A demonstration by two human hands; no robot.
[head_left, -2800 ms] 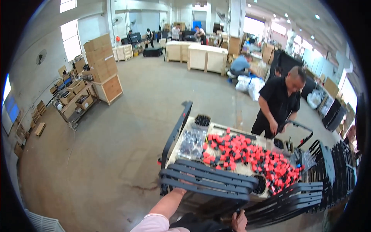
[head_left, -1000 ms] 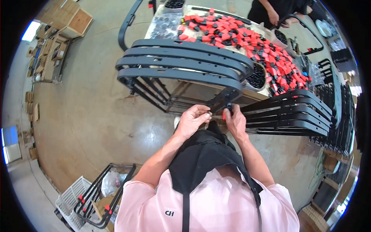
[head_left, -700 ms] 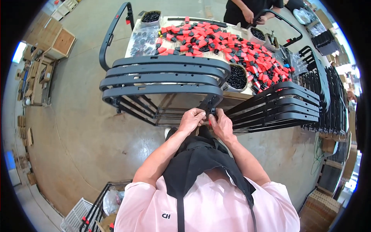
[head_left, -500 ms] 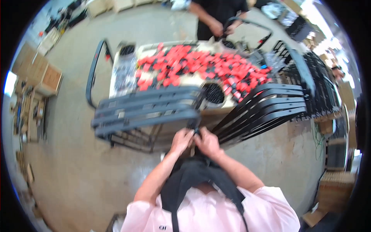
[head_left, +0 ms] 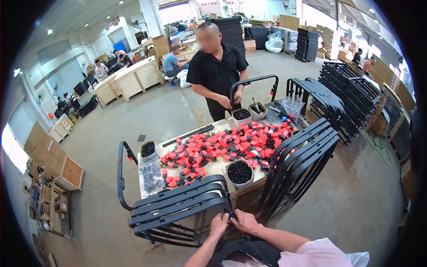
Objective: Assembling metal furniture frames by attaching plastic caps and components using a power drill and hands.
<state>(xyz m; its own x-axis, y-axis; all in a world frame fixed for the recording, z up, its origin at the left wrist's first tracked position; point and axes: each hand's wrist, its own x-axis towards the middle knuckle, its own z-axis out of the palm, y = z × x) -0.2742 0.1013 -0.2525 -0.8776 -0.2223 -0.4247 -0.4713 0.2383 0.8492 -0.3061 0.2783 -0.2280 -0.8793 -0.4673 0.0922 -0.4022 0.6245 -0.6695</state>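
Both of my hands meet at the near right corner of a stack of black tubular frames point(head_left: 178, 212), which leans against the table's near side. With fingers pinched, my left hand point(head_left: 219, 224) closes on the downturned end of the nearest frame. My right hand point(head_left: 246, 221) is closed on the same frame end from the other side. Any small part between the fingertips is hidden. Beyond them, red-and-black plastic clips point(head_left: 195, 153) lie heaped over the wooden table point(head_left: 178, 139). A box of small black parts point(head_left: 239, 172) stands at its near edge.
More black frames point(head_left: 307, 149) lean close on my right. A single frame point(head_left: 120, 178) stands at the table's left end. Across the table a co-worker point(head_left: 219, 73) holds another frame point(head_left: 254, 81). Tall frame stacks point(head_left: 349, 100) rise at the right.
The view has tilted up, bringing the co-worker's whole upper body and the hall into sight. My hands stay together at the same frame corner.
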